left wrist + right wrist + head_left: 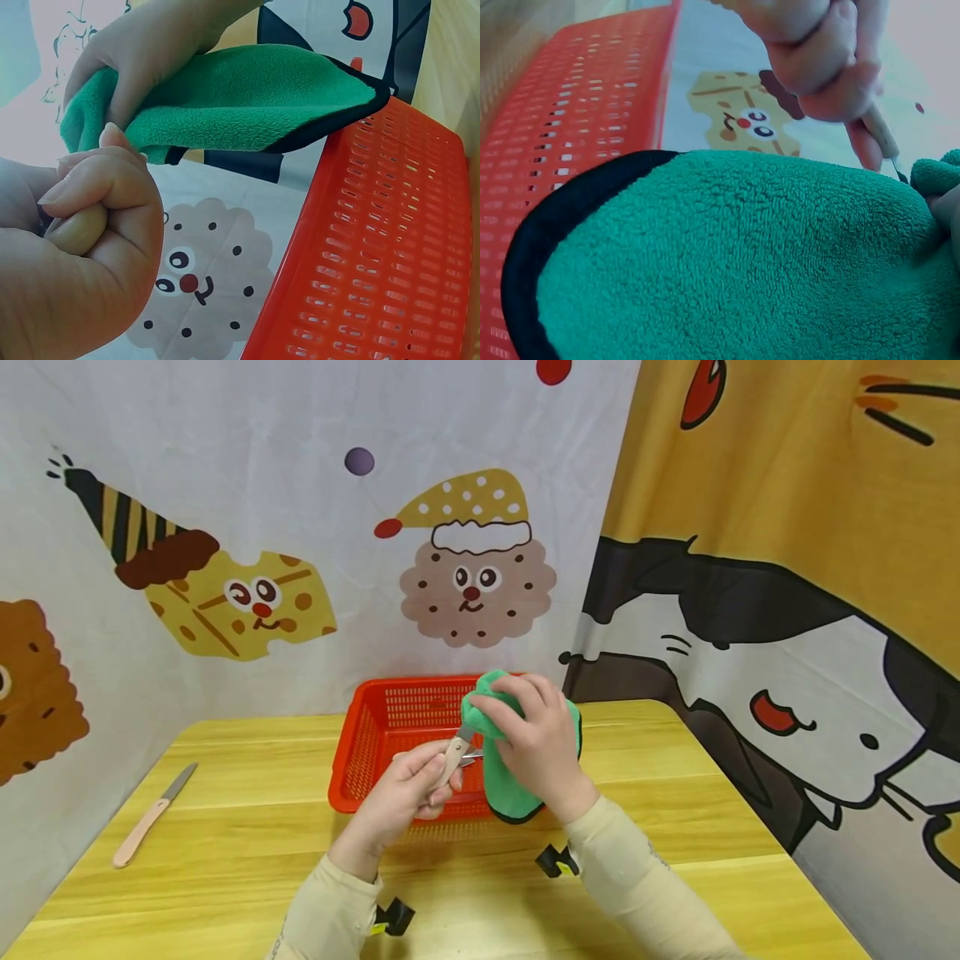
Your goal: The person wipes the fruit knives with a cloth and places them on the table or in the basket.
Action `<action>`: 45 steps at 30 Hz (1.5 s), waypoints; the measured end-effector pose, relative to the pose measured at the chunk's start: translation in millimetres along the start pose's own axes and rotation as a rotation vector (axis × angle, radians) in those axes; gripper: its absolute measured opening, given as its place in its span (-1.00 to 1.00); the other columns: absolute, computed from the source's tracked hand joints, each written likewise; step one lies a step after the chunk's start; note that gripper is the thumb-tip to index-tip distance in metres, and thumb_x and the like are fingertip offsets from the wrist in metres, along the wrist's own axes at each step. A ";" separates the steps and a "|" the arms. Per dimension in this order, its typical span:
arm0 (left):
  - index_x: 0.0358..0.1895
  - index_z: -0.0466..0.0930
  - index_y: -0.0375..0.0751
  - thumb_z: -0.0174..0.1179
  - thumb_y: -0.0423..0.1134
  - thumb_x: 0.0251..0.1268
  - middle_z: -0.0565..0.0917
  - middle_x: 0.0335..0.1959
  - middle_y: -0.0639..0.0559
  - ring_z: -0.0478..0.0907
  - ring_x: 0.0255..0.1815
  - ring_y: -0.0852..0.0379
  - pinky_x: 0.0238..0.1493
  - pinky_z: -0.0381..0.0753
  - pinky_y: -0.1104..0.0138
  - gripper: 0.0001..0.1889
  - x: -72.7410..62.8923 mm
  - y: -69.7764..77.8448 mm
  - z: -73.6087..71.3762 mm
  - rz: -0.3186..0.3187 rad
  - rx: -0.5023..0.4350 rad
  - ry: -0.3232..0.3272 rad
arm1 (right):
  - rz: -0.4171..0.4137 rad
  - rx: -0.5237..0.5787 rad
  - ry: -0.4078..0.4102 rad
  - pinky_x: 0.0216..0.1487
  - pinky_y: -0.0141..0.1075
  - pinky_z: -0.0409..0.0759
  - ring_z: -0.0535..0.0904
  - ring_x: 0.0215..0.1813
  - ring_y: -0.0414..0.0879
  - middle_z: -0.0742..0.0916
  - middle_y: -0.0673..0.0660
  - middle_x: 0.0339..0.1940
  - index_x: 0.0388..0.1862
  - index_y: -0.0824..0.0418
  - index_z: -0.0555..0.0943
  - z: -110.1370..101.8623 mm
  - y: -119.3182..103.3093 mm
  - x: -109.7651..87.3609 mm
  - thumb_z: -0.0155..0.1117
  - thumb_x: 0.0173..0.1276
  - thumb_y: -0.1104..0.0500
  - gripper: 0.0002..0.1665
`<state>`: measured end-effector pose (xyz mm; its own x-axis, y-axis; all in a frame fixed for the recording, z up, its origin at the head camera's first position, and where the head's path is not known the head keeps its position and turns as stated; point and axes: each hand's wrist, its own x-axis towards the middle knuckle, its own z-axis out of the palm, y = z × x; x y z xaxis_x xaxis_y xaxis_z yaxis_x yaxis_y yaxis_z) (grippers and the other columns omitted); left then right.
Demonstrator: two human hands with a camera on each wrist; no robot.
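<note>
My left hand [408, 787] grips the pale wooden handle of a knife [452, 760], held up over the front of the red basket [347, 760]. The handle's rounded end also shows inside my curled fingers in the left wrist view. A green cloth [512, 789] with a black border is in my right hand [542, 739], which pinches it around the knife's blade. Only a short stretch of metal shows beside the handle; the cloth hides the rest. Below the cloth the green fabric hangs down in front of the basket.
Another knife [153, 820] with a wooden handle lies on the table's left side, its blade pointing away. Some metal pieces [471, 758] show inside the basket, partly hidden by my hands. The wooden table [285, 793] meets printed curtains at the back and right.
</note>
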<state>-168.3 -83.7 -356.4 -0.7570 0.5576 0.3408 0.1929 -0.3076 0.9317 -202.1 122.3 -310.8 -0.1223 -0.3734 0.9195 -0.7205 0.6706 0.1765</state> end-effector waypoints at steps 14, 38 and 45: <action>0.22 0.43 -0.38 -0.22 -0.28 0.65 0.46 -0.35 -0.02 0.25 -0.54 0.24 -0.65 0.13 0.49 -0.66 -0.5 2.3 0.4 0.018 -0.009 -0.018 | 0.120 0.002 0.027 0.00 0.08 0.49 0.50 -0.07 0.21 0.63 0.21 -0.06 -0.03 0.10 0.69 -9.6 17.6 -1.8 0.43 0.12 0.45 -0.56; 0.20 0.40 -0.41 -0.24 -0.27 0.65 0.45 -0.33 -0.02 0.26 -0.52 0.25 -0.62 0.17 0.48 -0.67 0.5 0.3 -1.9 0.059 -0.040 0.021 | -0.005 0.075 0.117 -0.09 0.00 0.56 0.54 -0.10 0.20 0.64 0.22 -0.09 -0.07 0.10 0.72 -12.8 -6.0 2.3 0.30 0.33 0.29 -0.77; 0.15 0.50 -0.09 -0.26 -0.25 0.66 0.47 -0.33 0.02 0.25 -0.54 0.26 -0.63 0.17 0.44 -0.69 -0.1 -0.9 -1.9 0.067 -0.059 0.002 | -0.067 0.077 0.071 -0.11 -0.06 0.60 0.55 -0.08 0.14 0.65 0.17 -0.07 -0.03 0.04 0.70 -5.0 -21.3 -2.3 0.33 0.37 0.19 -0.79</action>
<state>-169.6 -85.0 -357.6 -0.7445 0.5329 0.4021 0.2061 -0.3894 0.8977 -183.1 112.1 -315.0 -0.0255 -0.3671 0.9298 -0.7763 0.5933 0.2130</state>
